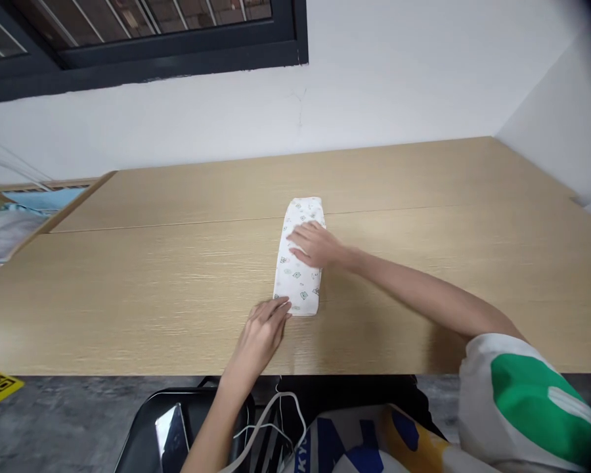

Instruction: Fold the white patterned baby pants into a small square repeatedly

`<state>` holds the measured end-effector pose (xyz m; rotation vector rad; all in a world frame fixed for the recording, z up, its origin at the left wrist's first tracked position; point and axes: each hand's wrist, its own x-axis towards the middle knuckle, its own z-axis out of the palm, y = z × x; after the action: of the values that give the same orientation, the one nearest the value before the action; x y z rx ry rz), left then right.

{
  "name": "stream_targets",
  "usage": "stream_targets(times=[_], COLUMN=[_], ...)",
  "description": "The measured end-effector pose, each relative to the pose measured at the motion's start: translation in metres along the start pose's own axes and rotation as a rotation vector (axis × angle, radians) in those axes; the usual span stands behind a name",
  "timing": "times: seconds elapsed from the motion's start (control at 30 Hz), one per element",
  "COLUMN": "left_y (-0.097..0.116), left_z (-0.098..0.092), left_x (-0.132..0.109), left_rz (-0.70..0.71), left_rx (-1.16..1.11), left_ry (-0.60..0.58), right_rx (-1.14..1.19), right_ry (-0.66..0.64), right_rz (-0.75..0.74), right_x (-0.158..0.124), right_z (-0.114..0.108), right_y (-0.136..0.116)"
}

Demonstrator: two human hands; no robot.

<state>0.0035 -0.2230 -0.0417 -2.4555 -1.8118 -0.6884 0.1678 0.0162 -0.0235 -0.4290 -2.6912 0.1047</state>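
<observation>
A white cloth [300,279] with small printed figures lies folded into a long, narrow strip on the wooden table [177,282]. Its length runs away from me, and the far end tapers slightly at the left. My right hand [315,244] rests across the upper middle of the strip, palm down, with its fingers stretched toward the left edge. At the near left corner, my left hand [266,325] touches the cloth with its fingertips, fingers extended and close together. The left thumb is mostly hidden. Neither hand is closed around the fabric.
A white wall [398,79] and a dark window frame [177,49] stand behind the table. Below its front edge, a phone [172,437] lies on a black chair [138,440], near a white cable [263,420]. Bedding [14,230] shows at the left.
</observation>
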Motion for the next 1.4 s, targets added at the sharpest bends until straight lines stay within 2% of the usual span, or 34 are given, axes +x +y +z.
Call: stream_targets(times=[0.13, 0.23, 0.43, 0.63, 0.77, 0.93, 1.1, 1.17, 1.23, 1.3, 1.4], left_y=[-0.001, 0.0, -0.003, 0.003, 0.02, 0.045, 0.056, 0.057, 0.056, 0.054, 0.051], left_z=[0.004, 0.009, 0.019, 0.018, 0.003, -0.034, -0.061, -0.065, -0.064, -0.058, -0.043], left_x=[0.006, 0.011, 0.019, 0.019, 0.013, 0.004, -0.004, -0.006, -0.005, 0.002, 0.017], left_rz=[0.053, 0.037, -0.009, -0.035, -0.039, -0.049, -0.062, -0.102, -0.126, -0.154, -0.2], left_rx=[0.074, 0.137, 0.283, 0.269, 0.101, -0.176, -0.359, -0.424, -0.466, -0.49, -0.481], left_ry=[-0.011, -0.015, -0.051, -0.05, -0.072, -0.211, -0.24, -0.186, -0.074, 0.1, 0.425], right_rx=[0.139, 0.113, 0.022, -0.122, -0.123, -0.023, 0.053, 0.091, 0.132, 0.161, 0.186], right_ry=[-0.115, -0.163, -0.12, -0.121, -0.143, -0.165, -0.215, -0.187, -0.148, -0.107, -0.027], right_rz=[-0.064, -0.095, 0.002, -0.056, -0.085, -0.083, -0.051, -0.038, -0.018, 0.012, 0.071], right_x=[-0.056, -0.086, -0.102, -0.104, -0.115, -0.135, -0.15, -0.152, -0.148, -0.138, -0.113], right_z=[-0.015, -0.016, -0.002, 0.0, -0.015, -0.047, -0.081, -0.092, -0.103, -0.112, -0.118], right_y=[-0.057, -0.082, -0.094, -0.099, -0.108, -0.124, -0.137, -0.138, -0.133, -0.122, -0.095])
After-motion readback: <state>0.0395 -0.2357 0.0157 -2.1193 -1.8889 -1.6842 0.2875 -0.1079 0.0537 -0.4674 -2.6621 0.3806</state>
